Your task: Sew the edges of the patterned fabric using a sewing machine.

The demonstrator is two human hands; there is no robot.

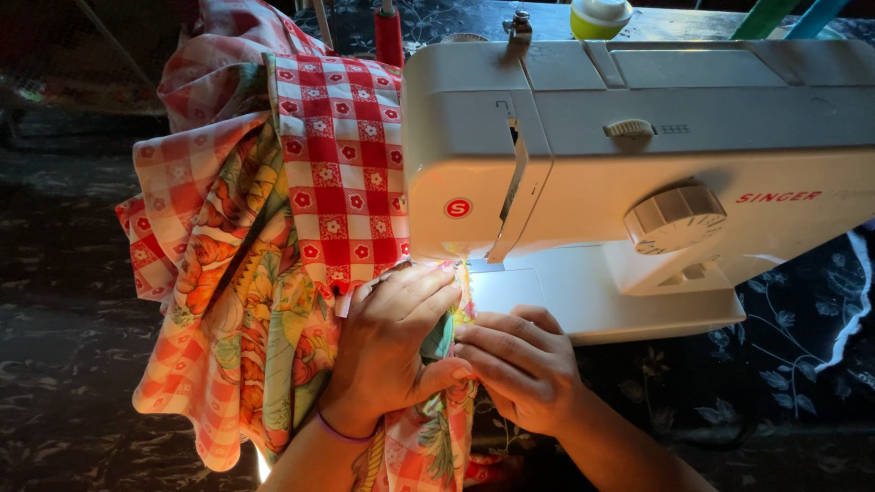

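A white sewing machine [638,137] stands on a dark floral tablecloth [766,364]. Red-and-white checked fabric [342,173] with small flowers, joined to a floral orange-green fabric [246,301], hangs off the machine's left end. My left hand [396,337] lies flat on the fabric just before the needle area, fingers pressing it down. My right hand [519,364] sits next to it on the right, fingers pinching the fabric edge near the machine bed [565,301]. The needle itself is hidden behind the machine head.
A red thread spool [389,36] stands behind the fabric. A yellow-green lidded pot [600,16] and two green and blue sticks [788,16] sit at the back. A round dial [674,217] faces me on the machine front.
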